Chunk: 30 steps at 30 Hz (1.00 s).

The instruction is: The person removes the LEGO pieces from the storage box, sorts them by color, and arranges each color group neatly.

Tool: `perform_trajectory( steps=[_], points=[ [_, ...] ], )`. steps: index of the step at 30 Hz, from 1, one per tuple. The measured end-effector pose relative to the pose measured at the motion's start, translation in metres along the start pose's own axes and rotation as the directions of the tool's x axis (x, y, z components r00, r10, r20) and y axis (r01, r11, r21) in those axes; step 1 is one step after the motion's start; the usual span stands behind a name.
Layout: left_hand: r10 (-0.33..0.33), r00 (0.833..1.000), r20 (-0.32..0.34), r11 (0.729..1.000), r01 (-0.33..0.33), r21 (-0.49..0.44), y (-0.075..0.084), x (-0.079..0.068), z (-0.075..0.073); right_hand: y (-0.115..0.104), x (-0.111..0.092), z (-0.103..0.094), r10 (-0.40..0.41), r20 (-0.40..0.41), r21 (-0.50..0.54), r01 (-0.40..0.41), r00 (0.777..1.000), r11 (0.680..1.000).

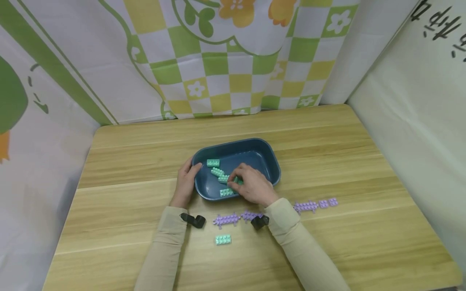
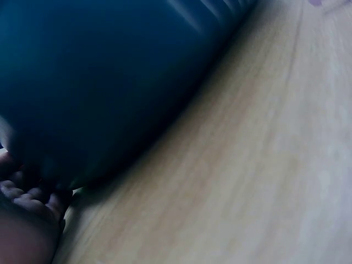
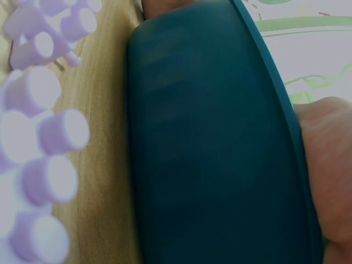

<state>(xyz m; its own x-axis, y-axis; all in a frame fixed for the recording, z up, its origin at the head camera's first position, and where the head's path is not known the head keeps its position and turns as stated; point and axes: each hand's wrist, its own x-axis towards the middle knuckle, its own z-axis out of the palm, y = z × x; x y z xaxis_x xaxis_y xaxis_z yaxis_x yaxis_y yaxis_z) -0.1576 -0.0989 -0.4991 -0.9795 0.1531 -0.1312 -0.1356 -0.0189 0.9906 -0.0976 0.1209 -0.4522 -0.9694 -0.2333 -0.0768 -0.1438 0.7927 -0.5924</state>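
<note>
In the head view, a dark blue plastic bin (image 1: 271,159) sits on the table with several mint-green toy bricks (image 1: 213,163) inside. My left hand (image 1: 186,180) grips its left end, thumb over the rim and fingers along the outer wall. My right hand (image 1: 253,184) reaches over the near rim, thumb and index finger pinched at a green brick (image 1: 223,178); the fingertips partly cover it. In the right wrist view, the bin wall (image 3: 214,137) hides the fingertips. The left wrist view shows the bin's dark outer side (image 2: 110,82) and some curled fingers (image 2: 33,198).
Purple toy bricks lie in a row before the bin: a long piece with side pegs (image 1: 226,220), another like it (image 1: 306,207), and small square ones (image 1: 323,203). One green brick (image 1: 223,239) lies nearer me. A checkered cloth (image 1: 225,76) hangs behind the wooden table (image 1: 138,161).
</note>
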Motion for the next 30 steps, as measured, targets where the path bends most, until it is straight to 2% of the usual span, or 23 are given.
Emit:
perform_trajectory(
  steps=[1,3,13,23,30],
  points=[
    [0.001,1.0,0.0,1.0,-0.001,-0.002,0.001,0.0,0.0,0.0,0.0,0.0,0.0,-0.001,0.0,0.0,1.0,1.0],
    [-0.005,1.0,-0.002,1.0,0.005,-0.014,-0.008,0.004,-0.001,0.0,0.0,0.0,0.004,-0.004,0.004,-0.004,1.0,1.0],
    [-0.017,1.0,-0.008,1.0,0.017,-0.024,-0.01,0.006,-0.002,-0.001,0.001,0.0,0.041,-0.023,0.08,-0.039,0.999,0.996],
    [-0.008,1.0,-0.01,1.0,0.008,-0.023,-0.013,0.006,-0.001,-0.004,0.008,-0.004,0.11,0.082,0.098,-0.118,0.991,0.988],
    [-0.007,1.0,-0.003,1.0,0.007,-0.024,-0.01,0.004,-0.001,-0.003,0.011,-0.004,0.128,0.099,0.109,-0.139,0.987,0.984]
  ],
)
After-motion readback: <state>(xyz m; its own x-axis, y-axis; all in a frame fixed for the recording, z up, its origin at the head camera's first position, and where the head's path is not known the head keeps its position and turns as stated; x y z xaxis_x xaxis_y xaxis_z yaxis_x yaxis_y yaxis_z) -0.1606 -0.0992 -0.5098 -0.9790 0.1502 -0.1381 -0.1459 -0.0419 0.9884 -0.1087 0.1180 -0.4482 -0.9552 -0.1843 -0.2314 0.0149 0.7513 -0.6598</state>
